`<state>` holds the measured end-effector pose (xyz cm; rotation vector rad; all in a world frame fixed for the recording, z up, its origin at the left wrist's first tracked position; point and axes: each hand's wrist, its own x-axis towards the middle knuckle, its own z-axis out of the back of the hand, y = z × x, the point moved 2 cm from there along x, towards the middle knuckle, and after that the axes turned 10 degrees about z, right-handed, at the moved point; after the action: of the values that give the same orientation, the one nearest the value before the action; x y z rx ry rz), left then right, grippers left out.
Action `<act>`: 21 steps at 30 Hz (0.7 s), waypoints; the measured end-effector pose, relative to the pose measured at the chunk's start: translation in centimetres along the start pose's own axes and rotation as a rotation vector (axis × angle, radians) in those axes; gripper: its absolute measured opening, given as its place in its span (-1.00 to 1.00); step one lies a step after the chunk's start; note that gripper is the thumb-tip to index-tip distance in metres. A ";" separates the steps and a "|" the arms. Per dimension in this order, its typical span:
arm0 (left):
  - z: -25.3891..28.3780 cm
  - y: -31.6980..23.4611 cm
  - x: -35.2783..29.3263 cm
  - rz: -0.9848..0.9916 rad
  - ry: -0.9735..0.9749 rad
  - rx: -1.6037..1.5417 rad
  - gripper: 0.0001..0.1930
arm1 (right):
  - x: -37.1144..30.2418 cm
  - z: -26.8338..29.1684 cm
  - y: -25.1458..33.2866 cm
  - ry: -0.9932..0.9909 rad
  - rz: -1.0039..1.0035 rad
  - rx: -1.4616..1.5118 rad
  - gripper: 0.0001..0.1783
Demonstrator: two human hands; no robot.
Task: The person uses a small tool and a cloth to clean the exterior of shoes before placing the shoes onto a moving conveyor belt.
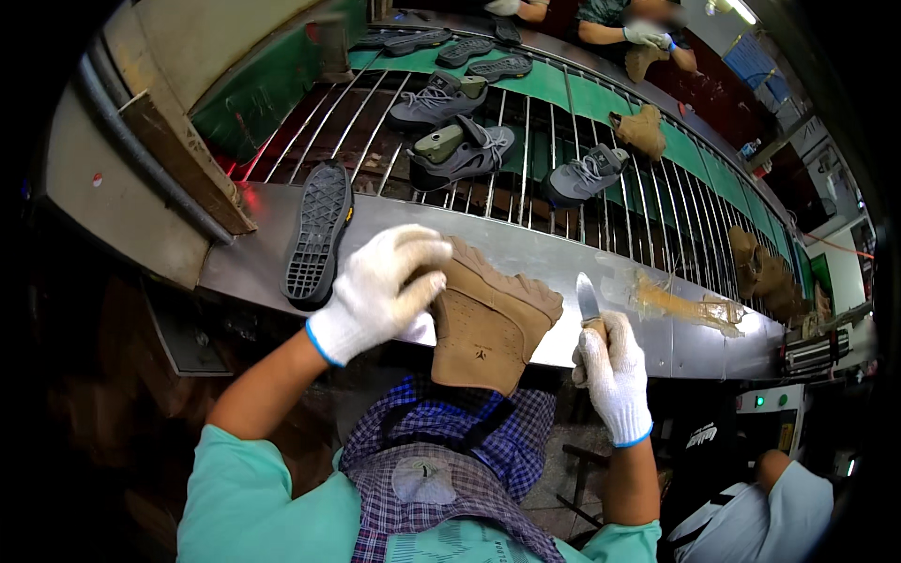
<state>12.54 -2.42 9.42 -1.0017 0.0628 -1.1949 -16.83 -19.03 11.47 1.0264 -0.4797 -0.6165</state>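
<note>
My left hand [375, 293], in a white knitted glove with a blue cuff, grips a tan boot [490, 330] by the toe end. The boot lies on its side, its thick lugged sole facing away from me and its shaft hanging over the near edge of the steel ledge [249, 277]. In my right hand [615, 373], gloved the same way, is a short knife [588, 302] with a wooden handle; its blade points up and away, just right of the boot and apart from it. A black shoe sole [320, 235] rests on the ledge left of my left hand.
Past the ledge runs a conveyor of metal rods [538, 159] carrying grey lace-up shoes [460, 155], several dark soles [465, 52] and tan boots [641, 131]. Dried yellowish glue [690, 305] marks the ledge at right. A co-worker across handles a boot [644, 62]; another person [779, 511] sits at lower right.
</note>
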 end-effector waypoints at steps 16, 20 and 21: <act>-9.2 -1.5 3.1 -0.162 0.307 0.328 -0.26 | 2.5 -4.2 0.5 0.271 -0.638 0.341 -0.60; -8.9 -1.3 2.8 -0.190 0.293 0.309 -0.28 | 2.3 -5.2 0.5 0.298 -0.597 0.373 -0.63; -8.7 -1.1 2.5 -0.203 0.299 0.309 -0.28 | 2.1 -5.4 0.4 0.320 -0.586 0.373 -0.63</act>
<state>8.20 -9.74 6.20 -0.5636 0.0117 -1.4831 -11.77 -16.80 9.60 1.6138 0.0040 -0.8777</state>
